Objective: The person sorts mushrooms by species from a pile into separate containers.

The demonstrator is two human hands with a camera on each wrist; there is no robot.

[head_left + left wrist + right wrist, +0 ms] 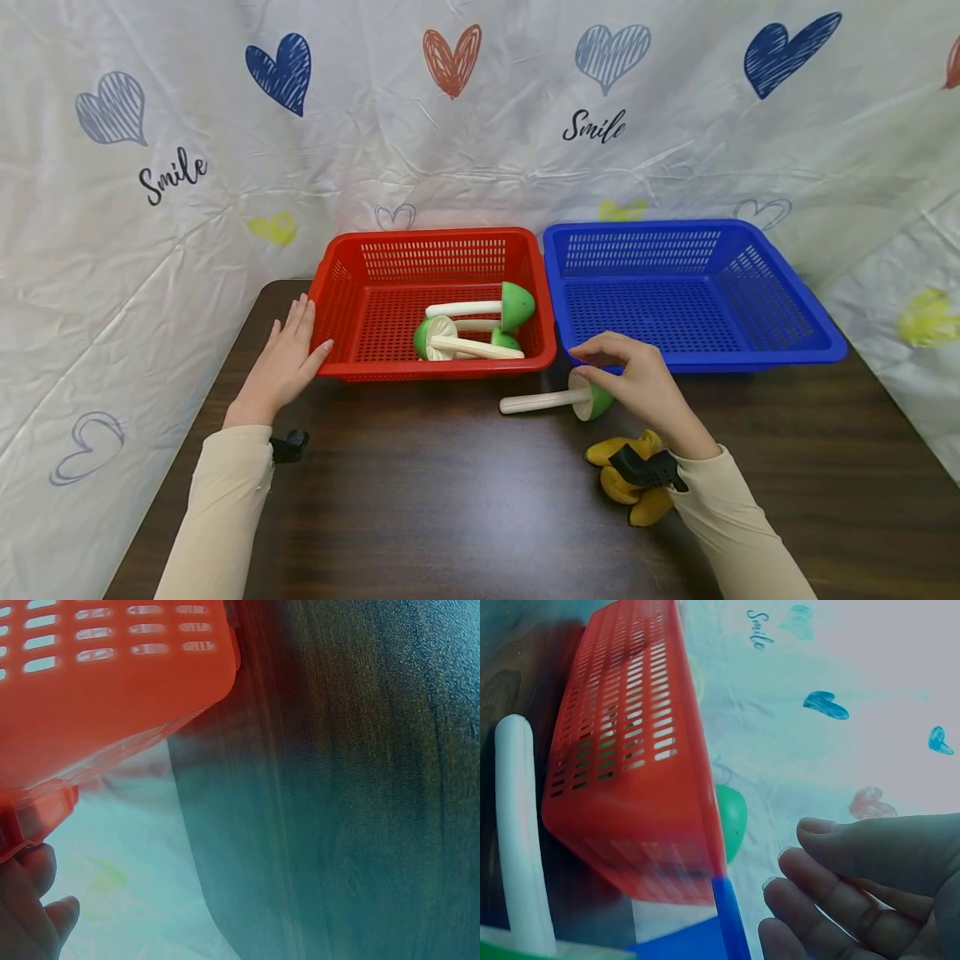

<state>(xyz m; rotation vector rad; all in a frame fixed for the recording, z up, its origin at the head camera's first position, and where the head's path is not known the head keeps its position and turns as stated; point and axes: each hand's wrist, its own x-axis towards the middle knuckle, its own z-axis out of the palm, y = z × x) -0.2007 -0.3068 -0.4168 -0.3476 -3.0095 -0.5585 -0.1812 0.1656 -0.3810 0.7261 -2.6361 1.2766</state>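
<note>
My left hand [281, 362] rests against the left end of the red basket [442, 370], its fingers extended along the rim. Over the table in front of the blue basket [750, 360], my right hand [647, 387] hovers at a toy mushroom [540, 402] with a white stem and green cap. That mushroom lies on its side, stem pointing left, its cap partly behind the hand. In the right wrist view, the thumb and fingers [817, 874] are bent with a gap between them and hold nothing. Several similar mushrooms [476, 347] lie inside the red basket.
Yellow banana-like pieces [651, 507] lie on the dark wooden table [420, 500], partly hidden under the right wrist and its black strap-mounted camera. Both baskets stand side by side at the back edge. A white curtain [480, 158] printed with hearts hangs behind them.
</note>
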